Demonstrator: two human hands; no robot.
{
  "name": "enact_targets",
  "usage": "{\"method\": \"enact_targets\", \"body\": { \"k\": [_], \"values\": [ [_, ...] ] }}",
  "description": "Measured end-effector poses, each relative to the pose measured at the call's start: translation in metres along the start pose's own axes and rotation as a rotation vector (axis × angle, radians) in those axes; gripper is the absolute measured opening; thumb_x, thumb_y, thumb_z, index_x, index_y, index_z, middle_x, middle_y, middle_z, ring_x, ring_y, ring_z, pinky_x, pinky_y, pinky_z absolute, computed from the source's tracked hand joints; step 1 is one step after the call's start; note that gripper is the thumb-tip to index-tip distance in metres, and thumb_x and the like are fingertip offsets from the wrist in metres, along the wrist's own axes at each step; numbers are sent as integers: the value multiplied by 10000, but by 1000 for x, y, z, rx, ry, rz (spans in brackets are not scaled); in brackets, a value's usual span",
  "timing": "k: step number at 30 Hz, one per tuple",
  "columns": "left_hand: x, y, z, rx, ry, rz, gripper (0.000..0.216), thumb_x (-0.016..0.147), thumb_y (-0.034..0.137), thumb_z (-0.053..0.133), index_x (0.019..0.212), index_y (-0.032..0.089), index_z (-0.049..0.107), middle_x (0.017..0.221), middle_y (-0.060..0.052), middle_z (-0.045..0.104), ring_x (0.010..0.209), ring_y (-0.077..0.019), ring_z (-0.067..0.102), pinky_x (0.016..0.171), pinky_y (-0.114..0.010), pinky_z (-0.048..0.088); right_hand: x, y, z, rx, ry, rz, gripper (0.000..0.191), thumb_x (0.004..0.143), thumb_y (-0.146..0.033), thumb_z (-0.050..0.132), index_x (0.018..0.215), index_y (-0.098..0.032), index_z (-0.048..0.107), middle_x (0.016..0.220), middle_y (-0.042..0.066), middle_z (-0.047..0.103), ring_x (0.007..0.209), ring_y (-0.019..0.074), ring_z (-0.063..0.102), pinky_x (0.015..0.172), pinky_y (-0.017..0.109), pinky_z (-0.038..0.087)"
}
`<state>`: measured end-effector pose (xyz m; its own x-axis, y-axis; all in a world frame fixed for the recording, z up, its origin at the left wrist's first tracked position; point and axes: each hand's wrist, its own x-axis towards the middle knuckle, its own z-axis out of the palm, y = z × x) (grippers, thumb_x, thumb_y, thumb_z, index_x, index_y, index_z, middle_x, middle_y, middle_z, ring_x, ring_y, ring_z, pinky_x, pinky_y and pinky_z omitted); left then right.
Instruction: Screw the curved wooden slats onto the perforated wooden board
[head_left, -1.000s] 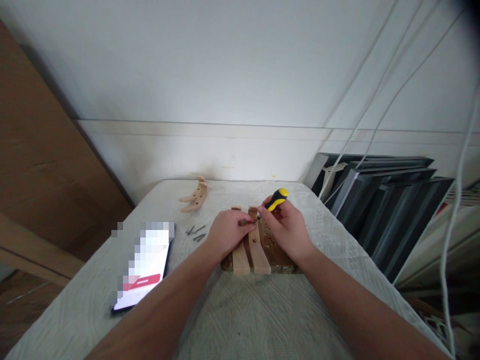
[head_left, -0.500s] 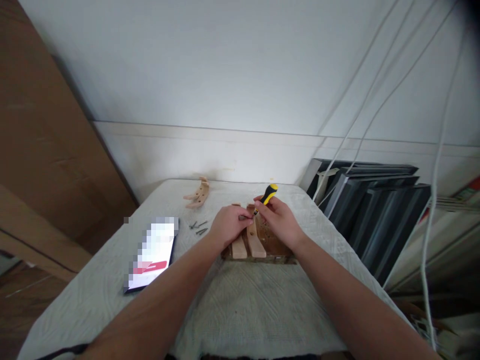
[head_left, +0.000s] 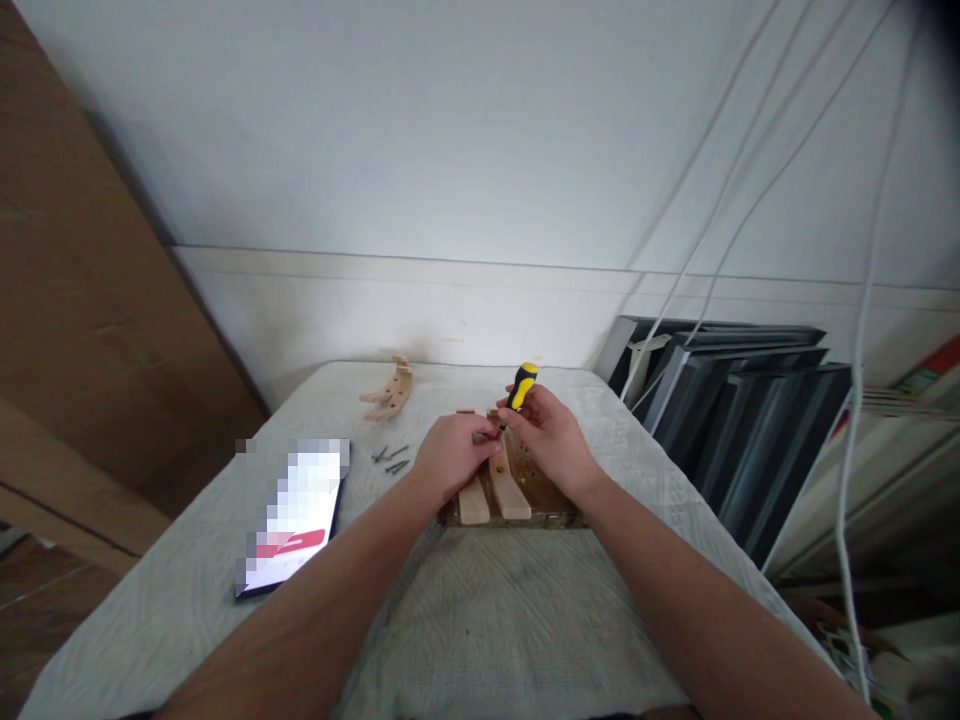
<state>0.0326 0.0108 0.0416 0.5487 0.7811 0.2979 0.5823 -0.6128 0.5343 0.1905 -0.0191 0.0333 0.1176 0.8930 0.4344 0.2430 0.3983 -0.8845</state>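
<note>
My right hand [head_left: 546, 440] is closed round a short screwdriver with a black and yellow handle [head_left: 519, 386], its tip pointing down and left at a light wooden slat [head_left: 506, 490]. My left hand [head_left: 448, 458] pinches a small dark screw against that slat, right at the screwdriver's tip. Two such slats lie side by side on a brown wooden board with holes [head_left: 541, 488], on a table under a white cloth [head_left: 495, 610].
A phone [head_left: 291, 520] with a lit screen lies at the left. Loose dark screws [head_left: 393, 459] lie left of my hands, and spare curved wooden pieces [head_left: 390, 392] sit near the far edge. Dark panels [head_left: 750, 420] lean at the right. White cables [head_left: 757, 190] hang overhead.
The screwdriver has tilted more upright and shifted left. My hands have stayed on the slat, and the view has shifted a little.
</note>
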Motion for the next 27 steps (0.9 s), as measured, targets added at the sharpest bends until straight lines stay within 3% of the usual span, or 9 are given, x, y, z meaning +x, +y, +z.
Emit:
{"method": "enact_targets", "body": {
  "k": [4, 7, 12, 15, 21, 24, 27],
  "values": [
    [0, -1, 1, -12, 0, -7, 149, 797, 252, 647, 898, 201, 744, 893, -18, 738, 823, -177, 645, 745, -266, 433, -2, -7, -2, 52, -11, 70, 252, 829, -333, 551, 1040, -198, 585, 989, 72, 692, 859, 189, 653, 806, 369, 498],
    [0, 0, 0, -15, -14, -8, 150, 805, 250, 634, 896, 203, 743, 893, -17, 738, 825, -175, 644, 742, -263, 428, -2, -11, -3, -11, -21, 36, 248, 851, -345, 515, 1033, -195, 592, 974, 73, 693, 853, 188, 651, 767, 350, 493],
    [-1, 4, -2, 21, -19, -12, 150, 817, 264, 613, 858, 205, 745, 806, -15, 721, 752, -167, 625, 669, -256, 401, -3, -8, 0, -251, 95, -36, 246, 754, -410, 666, 832, -212, 544, 653, -11, 593, 597, 163, 566, 581, 304, 447],
    [-1, 6, -4, 36, -30, -4, 170, 830, 268, 597, 848, 203, 752, 766, -20, 713, 717, -167, 617, 647, -261, 392, -5, -5, 4, -217, 141, -32, 301, 730, -416, 689, 894, -213, 537, 732, 7, 624, 651, 175, 590, 622, 324, 477],
    [0, 5, -3, 25, -29, -25, 172, 817, 265, 616, 901, 223, 761, 839, -21, 734, 770, -172, 636, 698, -263, 423, -7, -10, 1, -55, 29, -68, 240, 853, -363, 535, 1024, -211, 609, 1048, 76, 685, 947, 210, 641, 867, 391, 480],
    [0, 5, -3, 38, -32, -16, 169, 817, 269, 616, 885, 219, 762, 830, -24, 732, 764, -176, 634, 687, -268, 423, -5, -9, 0, -116, 20, -45, 221, 842, -389, 568, 955, -202, 601, 941, 66, 688, 841, 201, 640, 796, 375, 489],
    [-1, 5, -3, 52, -34, -11, 170, 820, 270, 610, 879, 215, 760, 820, -28, 729, 757, -178, 632, 678, -271, 420, -2, -6, 1, -199, 110, -10, 272, 753, -415, 681, 865, -205, 547, 771, 29, 643, 705, 183, 596, 687, 346, 480]
  ]
}}
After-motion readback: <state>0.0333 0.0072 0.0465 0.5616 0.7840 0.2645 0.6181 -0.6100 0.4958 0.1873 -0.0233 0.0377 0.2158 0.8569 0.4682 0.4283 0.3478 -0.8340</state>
